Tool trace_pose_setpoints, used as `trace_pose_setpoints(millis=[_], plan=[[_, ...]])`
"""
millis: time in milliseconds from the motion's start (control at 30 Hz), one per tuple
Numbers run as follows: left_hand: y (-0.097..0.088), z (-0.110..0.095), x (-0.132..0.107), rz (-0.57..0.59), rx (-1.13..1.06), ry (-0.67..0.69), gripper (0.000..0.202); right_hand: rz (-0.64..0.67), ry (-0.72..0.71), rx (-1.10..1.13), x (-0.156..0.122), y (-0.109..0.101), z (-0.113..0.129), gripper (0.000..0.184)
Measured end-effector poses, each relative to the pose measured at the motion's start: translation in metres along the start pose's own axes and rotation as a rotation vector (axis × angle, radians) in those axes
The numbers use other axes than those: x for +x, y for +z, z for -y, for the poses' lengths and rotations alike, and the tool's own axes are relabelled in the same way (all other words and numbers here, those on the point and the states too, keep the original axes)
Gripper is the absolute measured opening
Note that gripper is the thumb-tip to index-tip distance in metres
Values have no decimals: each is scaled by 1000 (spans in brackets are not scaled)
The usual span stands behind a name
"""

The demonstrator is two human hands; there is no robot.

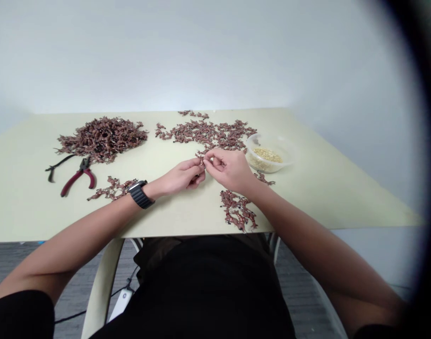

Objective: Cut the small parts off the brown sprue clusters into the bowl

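Clear bowl (pixel 288 153) holds pale grains (pixel 267 155) (seeds, perhaps), near right hand (pixel 229 170).

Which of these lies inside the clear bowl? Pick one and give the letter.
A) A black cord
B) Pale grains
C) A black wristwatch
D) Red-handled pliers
B. The clear bowl holds a low mound of pale grains, seen through its open top.
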State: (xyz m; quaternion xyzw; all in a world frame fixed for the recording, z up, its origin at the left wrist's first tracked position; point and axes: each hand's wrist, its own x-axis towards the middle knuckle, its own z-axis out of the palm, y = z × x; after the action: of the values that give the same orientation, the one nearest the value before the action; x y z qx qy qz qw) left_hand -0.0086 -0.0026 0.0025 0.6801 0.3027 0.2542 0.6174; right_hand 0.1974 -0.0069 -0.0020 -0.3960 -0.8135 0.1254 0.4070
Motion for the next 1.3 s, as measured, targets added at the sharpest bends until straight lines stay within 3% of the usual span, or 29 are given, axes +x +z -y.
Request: trace_pose_setpoints(millis=[133,233,300,400,533,700,967,1167,1300], plan=[[0,1,-1,-22,144,64,25,16,-50,-53,-1,2,-1,10],[-5,2,-1,-55,486,130,26,-22,2,-11,-1,4,2,8],[-9,5,0,-96,738,172,27,-42,112,87,-1,6,4,9],[-14,12,1,-154,1045,186,54,-25,333,335,1,11,3,11],[-17,18,1,-174,1247,176,64,34,557,700,4,17,-5,18],[-14,10,1,-181,1074,219,58,84,574,849,6,14,-11,29],[-8,2,-1,-120,713,214,28,100,519,744,4,8,-15,36],[-4,1,0,-93,397,134,30,-39,256,339,1,6,-6,16],[-2,0,0,-44,249,91,35,-99,103,105,-1,5,-3,13]])
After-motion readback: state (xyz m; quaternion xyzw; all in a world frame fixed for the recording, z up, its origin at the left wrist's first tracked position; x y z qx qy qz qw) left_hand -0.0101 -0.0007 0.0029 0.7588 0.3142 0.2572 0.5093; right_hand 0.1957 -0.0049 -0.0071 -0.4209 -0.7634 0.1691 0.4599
